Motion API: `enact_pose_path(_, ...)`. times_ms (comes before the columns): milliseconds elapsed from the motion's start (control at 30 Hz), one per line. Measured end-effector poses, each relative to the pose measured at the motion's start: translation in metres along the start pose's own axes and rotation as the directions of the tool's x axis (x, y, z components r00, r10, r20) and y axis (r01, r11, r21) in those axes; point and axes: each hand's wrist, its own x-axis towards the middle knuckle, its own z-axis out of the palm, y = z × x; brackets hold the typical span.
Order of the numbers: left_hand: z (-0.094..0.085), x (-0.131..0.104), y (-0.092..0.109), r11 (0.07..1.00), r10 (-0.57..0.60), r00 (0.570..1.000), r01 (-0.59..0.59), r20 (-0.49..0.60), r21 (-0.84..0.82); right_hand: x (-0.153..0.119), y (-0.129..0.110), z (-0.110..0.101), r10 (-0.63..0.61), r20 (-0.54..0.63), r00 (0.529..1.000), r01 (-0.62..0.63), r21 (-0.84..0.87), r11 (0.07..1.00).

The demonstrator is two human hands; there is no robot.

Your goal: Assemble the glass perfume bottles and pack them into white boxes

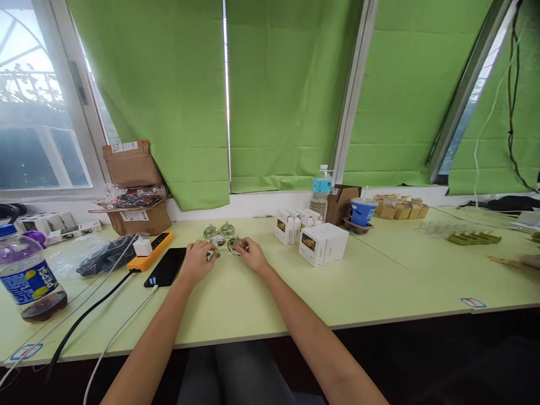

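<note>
Several round, clear and greenish glass-like pieces sit in a cluster on the pale green table, in front of the green blinds. My right hand has its fingers closed on the rightmost round piece, which rests at the table. To its left, my left hand is closed with a small shiny item at its fingertips, too small to make out. A black phone with a white cable lies left of my left hand.
White boxes stand to the right, before a water bottle and blue cup. An orange power strip, Pepsi bottle and cardboard boxes are left. Another person's hand shows far right.
</note>
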Motion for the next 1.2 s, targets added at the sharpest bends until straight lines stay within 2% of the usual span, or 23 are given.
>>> enact_pose_path(100, 0.003, 0.001, 0.002, 1.0, -0.023, 0.999, 0.023, 0.044, -0.002, 0.0, 0.0, 0.0, -0.002, 0.006, 1.0, 0.002, 0.007, 1.0)
enact_pose_path(233, 0.005, -0.002, -0.005, 0.998, -0.038, 0.996, 0.042, 0.08, -0.042, -0.001, -0.001, 0.0, -0.002, 0.012, 1.0, 0.002, 0.014, 1.0)
enact_pose_path(600, 0.013, -0.001, -0.027, 0.997, -0.006, 0.995, 0.014, 0.099, -0.082, 0.0, 0.001, 0.0, 0.011, 0.023, 1.0, -0.012, 0.016, 1.0)
enact_pose_path(767, 0.008, 0.0, -0.019, 0.998, 0.024, 0.998, -0.02, 0.066, -0.051, 0.001, 0.001, 0.0, 0.012, 0.023, 1.0, -0.012, 0.014, 1.0)
enact_pose_path(867, 0.008, 0.0, -0.011, 0.998, 0.043, 0.999, -0.044, 0.033, 0.033, 0.0, -0.001, -0.001, 0.015, 0.025, 1.0, -0.015, 0.01, 1.0)
enact_pose_path(1000, 0.012, -0.001, -0.008, 0.991, -0.03, 1.0, 0.028, 0.008, 0.131, -0.001, -0.003, -0.001, 0.022, 0.021, 1.0, -0.022, -0.003, 1.0)
enact_pose_path(1200, 0.017, -0.004, -0.01, 0.991, -0.075, 0.996, 0.069, 0.045, 0.115, -0.002, -0.006, -0.002, 0.028, 0.021, 0.999, -0.028, -0.02, 0.999)
